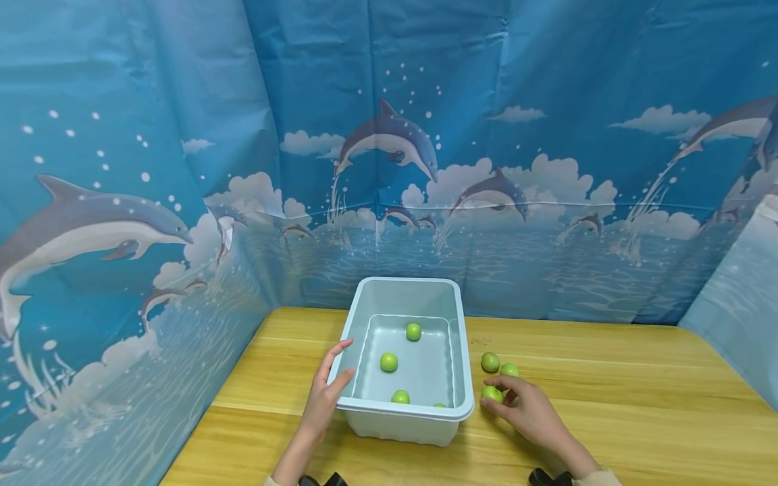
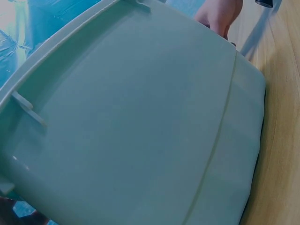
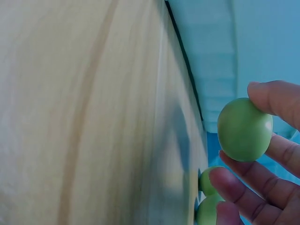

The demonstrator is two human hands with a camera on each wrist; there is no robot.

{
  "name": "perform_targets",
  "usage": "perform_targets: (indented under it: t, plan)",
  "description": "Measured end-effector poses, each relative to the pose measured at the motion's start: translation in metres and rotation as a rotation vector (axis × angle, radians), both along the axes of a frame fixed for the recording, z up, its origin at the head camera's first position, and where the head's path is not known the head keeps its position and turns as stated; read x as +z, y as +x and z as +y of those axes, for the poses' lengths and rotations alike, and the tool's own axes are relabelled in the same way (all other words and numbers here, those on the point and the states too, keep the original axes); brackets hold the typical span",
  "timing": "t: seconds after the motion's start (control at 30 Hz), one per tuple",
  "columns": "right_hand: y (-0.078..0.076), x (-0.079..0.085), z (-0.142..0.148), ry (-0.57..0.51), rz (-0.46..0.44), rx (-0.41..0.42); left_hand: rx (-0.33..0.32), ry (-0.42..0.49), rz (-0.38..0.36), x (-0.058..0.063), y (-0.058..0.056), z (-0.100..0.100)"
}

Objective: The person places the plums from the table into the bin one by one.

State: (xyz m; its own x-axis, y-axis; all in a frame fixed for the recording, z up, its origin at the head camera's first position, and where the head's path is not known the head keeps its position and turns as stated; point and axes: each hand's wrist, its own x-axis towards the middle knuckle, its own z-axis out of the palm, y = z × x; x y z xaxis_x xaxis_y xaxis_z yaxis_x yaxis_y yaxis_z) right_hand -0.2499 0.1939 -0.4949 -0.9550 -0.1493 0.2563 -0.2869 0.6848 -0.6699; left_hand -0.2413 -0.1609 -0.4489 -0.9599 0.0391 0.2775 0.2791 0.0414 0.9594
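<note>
A light blue-grey plastic bin (image 1: 404,406) stands on the wooden table, with several small round green fruits inside, among them a green fruit (image 1: 389,362) near its middle. My left hand (image 1: 325,391) grips the bin's left rim, thumb and index finger over the edge; its other fingers are hidden. To the right of the bin, my right hand (image 1: 529,412) pinches a smooth green fruit (image 3: 244,130) between thumb and fingers. Just beyond it, two more green fruits lie on the table, one a darker green fruit (image 1: 489,362), the other a brighter green fruit (image 1: 510,370) behind the fingers.
The yellow wood-grain table (image 1: 638,391) stretches to the right of the right hand. A blue dolphin-print curtain (image 1: 389,250) rises along the table's back edge and closes in the left and right sides. Small dark specks mark the table behind the loose fruits.
</note>
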Motion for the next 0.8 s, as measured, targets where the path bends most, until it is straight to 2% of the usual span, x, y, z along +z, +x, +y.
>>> perform_targets:
  t: [0.33, 0.8]
  plan:
    - [0.005, 0.005, -0.001, -0.008, 0.054, -0.014, -0.009, -0.010, 0.025, 0.000, 0.000, 0.001]
    - [0.012, 0.018, -0.005, -0.039, 0.064, -0.061, -0.003, -0.002, 0.009, 0.000, 0.000, 0.001]
